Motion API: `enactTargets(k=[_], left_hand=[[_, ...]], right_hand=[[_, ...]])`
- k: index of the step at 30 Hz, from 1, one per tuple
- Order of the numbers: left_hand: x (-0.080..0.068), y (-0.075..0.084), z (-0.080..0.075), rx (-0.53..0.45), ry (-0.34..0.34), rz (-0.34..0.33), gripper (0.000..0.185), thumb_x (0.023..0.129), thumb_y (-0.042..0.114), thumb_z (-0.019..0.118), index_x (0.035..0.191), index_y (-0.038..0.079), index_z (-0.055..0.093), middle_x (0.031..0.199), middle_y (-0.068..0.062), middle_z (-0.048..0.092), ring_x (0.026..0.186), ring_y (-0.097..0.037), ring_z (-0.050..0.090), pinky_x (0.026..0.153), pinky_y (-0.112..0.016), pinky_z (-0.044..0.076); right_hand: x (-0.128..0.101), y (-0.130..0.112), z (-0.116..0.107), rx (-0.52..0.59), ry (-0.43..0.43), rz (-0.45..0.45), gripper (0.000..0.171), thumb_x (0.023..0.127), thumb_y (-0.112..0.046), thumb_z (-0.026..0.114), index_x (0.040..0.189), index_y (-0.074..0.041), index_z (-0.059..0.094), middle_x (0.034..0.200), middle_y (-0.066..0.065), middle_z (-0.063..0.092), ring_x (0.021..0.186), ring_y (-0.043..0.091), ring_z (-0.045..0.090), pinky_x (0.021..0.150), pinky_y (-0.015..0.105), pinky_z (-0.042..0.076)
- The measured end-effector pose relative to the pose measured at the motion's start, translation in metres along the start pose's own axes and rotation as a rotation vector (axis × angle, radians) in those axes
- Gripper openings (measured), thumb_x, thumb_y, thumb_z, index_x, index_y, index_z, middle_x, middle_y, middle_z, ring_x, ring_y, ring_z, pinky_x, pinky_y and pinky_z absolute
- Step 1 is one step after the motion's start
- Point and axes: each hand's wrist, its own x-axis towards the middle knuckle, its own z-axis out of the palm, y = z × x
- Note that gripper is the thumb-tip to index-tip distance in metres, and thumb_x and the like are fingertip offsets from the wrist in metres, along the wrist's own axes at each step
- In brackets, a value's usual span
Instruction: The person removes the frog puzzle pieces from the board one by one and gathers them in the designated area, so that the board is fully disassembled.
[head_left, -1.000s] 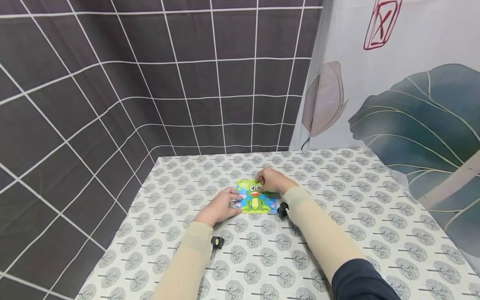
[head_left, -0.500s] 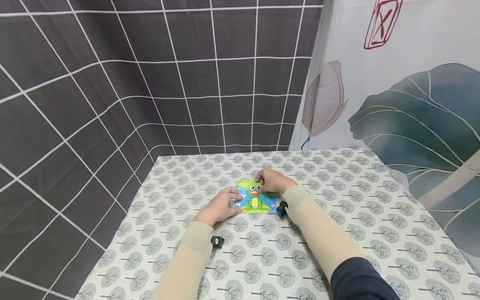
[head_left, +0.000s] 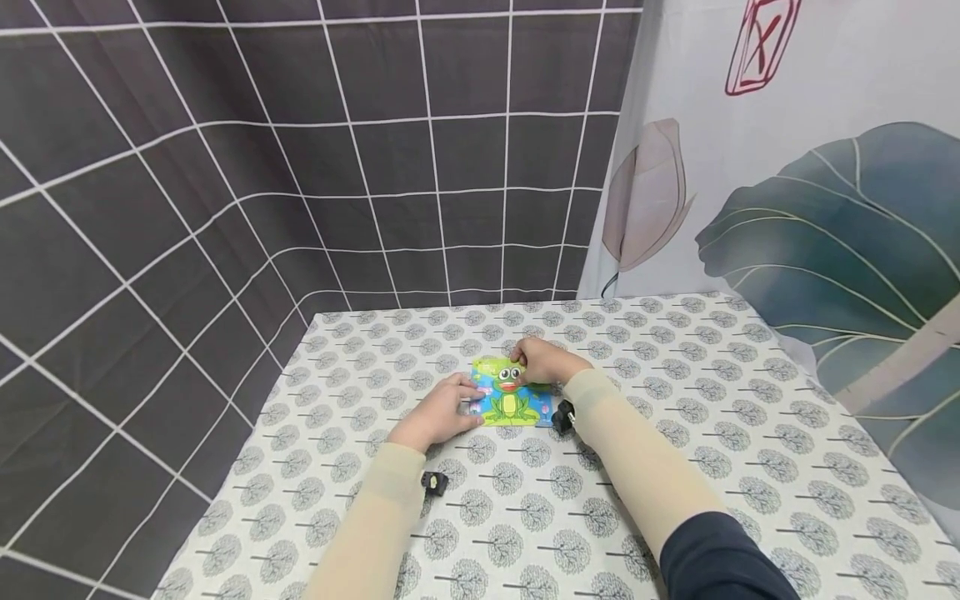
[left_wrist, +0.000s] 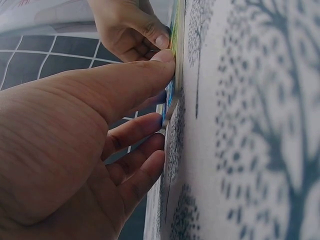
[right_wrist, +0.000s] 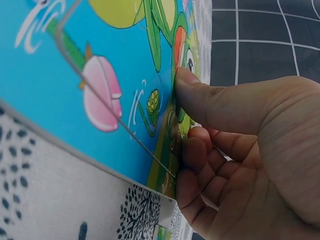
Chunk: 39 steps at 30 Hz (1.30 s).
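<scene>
A colourful frog jigsaw puzzle [head_left: 510, 407] lies flat on the patterned tablecloth between both hands. My left hand [head_left: 441, 411] rests along its left side, thumb near the front corner and fingers loosely extended onto the edge. At the upper right, my right hand [head_left: 553, 362] pinches at the puzzle's edge. In the right wrist view, the right thumb [right_wrist: 200, 92] presses on the picture by the frog's mouth, while the other fingers curl at the rim. A thin seam [right_wrist: 107, 102] crosses the blue part beside a pink flower bud. The right hand hides the puzzle's far right corner.
The tablecloth [head_left: 498, 546] has grey tree prints. A dark curtain with a white grid [head_left: 465, 158] hangs behind and to the left. On the right hangs a white curtain with large leaves [head_left: 847, 242]. Small black cameras [head_left: 435, 483] sit at both wrists.
</scene>
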Motion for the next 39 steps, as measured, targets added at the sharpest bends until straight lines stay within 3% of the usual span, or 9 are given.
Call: enactTargets(k=[5,12,16,21,29,39], left_hand=[[0.0003,0.0002,-0.0011,-0.001,-0.002,-0.011,0.052,0.091,0.029,0.083,0.139,0.015,0.068,0.148,-0.003,0.052,0.141,-0.027,0.047,0.121,-0.046,0.037],[0.0011,-0.001,-0.0009,0.019,0.0,0.005,0.052,0.091,0.029,0.083,0.139,0.015,0.068,0.148,-0.003,0.053,0.141,-0.027,0.047,0.121,-0.046,0.037],[0.0017,-0.0023,0.0001,0.017,0.003,0.013,0.052,0.091,0.029,0.083,0.138,0.014,0.069,0.146,-0.002,0.053,0.14,-0.026,0.048,0.122,-0.045,0.036],[0.0024,-0.0033,0.0012,0.011,0.008,0.024,0.052,0.091,0.028,0.083,0.138,0.014,0.069,0.145,-0.001,0.054,0.139,-0.026,0.048,0.122,-0.044,0.036],[0.0014,-0.0032,0.0009,0.004,0.006,0.017,0.052,0.091,0.028,0.083,0.139,0.014,0.068,0.146,-0.002,0.053,0.14,-0.026,0.047,0.122,-0.045,0.035],[0.0008,-0.0029,0.0016,-0.006,0.005,0.016,0.052,0.09,0.028,0.083,0.138,0.013,0.068,0.145,-0.001,0.054,0.139,-0.026,0.048,0.122,-0.044,0.036]], right_hand=[[0.0007,0.001,0.0005,-0.007,0.015,-0.012,0.048,0.085,-0.016,0.089,0.123,-0.003,0.064,0.106,0.006,0.059,0.094,0.022,0.055,0.091,0.039,0.053],[0.0009,0.0032,0.0,0.01,0.023,-0.04,0.042,0.085,-0.013,0.088,0.115,-0.007,0.059,0.099,0.007,0.056,0.088,0.021,0.053,0.079,0.035,0.05],[-0.001,0.004,-0.0016,0.009,0.038,-0.066,0.034,0.087,0.002,0.077,0.116,-0.007,0.061,0.093,0.005,0.056,0.082,0.02,0.052,0.074,0.033,0.049],[-0.0023,0.0041,-0.0027,0.026,0.057,-0.067,0.043,0.081,0.015,0.062,0.117,-0.008,0.063,0.086,0.003,0.056,0.075,0.018,0.05,0.07,0.031,0.047],[0.0016,0.0074,0.0,-0.012,0.099,-0.097,0.031,0.085,0.007,0.072,0.112,-0.008,0.067,0.084,0.002,0.059,0.075,0.016,0.054,0.074,0.032,0.05],[0.002,0.0091,0.0019,-0.103,0.125,-0.101,0.026,0.089,0.001,0.074,0.113,-0.008,0.073,0.085,0.0,0.061,0.078,0.016,0.055,0.077,0.032,0.05]])
